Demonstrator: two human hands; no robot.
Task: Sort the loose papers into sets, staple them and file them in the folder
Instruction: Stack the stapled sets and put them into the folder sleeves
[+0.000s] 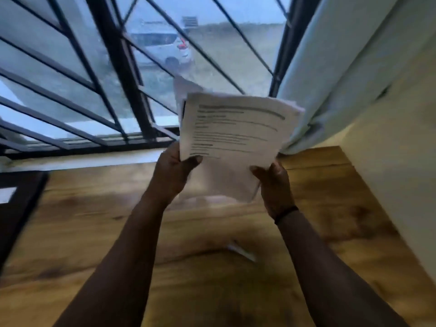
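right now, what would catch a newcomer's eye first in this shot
First, the stack of printed papers held up mid-frame, the left hand gripping its lower left edge and the right hand its lower right. Behind it, a window with dark bars shows a white car outside. Below lies a wooden tabletop, with a pale curtain at the right.

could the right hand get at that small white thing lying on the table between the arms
Probably not yet: the right hand and left hand both grip the stack of papers. The path down to the small white object on the wooden table looks unobstructed.
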